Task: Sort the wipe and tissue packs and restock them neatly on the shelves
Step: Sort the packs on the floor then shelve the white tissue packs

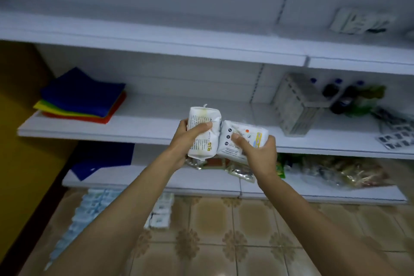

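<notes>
White shelves (156, 107) across the wall, tiled floor (246, 231) beneath. Pale blue packs (89, 206) rowed on that floor. Before the middle shelf, touching side by side: left pack (205, 119) in clenched fingers of left hand (186, 143), right pack (244, 134) in clenched fingers of right hand (263, 154).

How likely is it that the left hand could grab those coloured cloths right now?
Probably not: the left hand grips a white pack, so its fingers are taken. Otherwise the way along the shelf to the stack of coloured cloths looks open.
</notes>
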The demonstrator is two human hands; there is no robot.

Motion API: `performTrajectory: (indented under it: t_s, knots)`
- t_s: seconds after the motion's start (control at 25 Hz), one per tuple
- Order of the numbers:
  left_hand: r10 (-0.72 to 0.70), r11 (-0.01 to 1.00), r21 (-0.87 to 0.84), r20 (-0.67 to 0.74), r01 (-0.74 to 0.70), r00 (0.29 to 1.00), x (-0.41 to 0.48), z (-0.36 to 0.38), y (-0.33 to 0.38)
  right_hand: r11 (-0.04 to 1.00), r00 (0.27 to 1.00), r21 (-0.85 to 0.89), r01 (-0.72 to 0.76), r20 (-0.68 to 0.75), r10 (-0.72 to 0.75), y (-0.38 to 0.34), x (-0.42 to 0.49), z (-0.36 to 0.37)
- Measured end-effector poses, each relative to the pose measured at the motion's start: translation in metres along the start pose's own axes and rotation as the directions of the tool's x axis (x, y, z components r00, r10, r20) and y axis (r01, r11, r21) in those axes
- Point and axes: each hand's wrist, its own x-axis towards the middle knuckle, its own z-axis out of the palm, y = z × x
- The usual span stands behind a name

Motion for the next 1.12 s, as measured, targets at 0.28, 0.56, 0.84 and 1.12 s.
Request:
performTrajectory:
  t_s: [0.28, 0.56, 0.84, 1.12]
  knots:
    - [0.241, 0.965, 0.083, 0.078, -0.247, 0.967, 0.003, 0.221, 0.03, 0.946, 0.914, -0.025, 0.322, -0.251, -0.318, -0.056, 0.067, -0.179]
    - [0.6, 0.678, 0.371, 0.22, -0.634, 0.769, 0.014, 0.367, 0.085, 0.834, 0.748, -0.014, 0.551, -0.436, -0.501, -0.118, 0.127, -0.295]
    - [0.629, 0.622, 0.42, 0.234, -0.661, 0.741, 0.089, 0.437, 0.111, 0.829, 0.731, -0.045, 0.557, -0.447, -0.515, -0.127, 0.218, -0.333]
    - [0.618, 0.551, 0.44, 0.356, -0.709, 0.701, 0.221, 0.522, 0.129, 0.8, 0.663, -0.193, 0.567, -0.47, -0.583, -0.157, 0.36, -0.363]
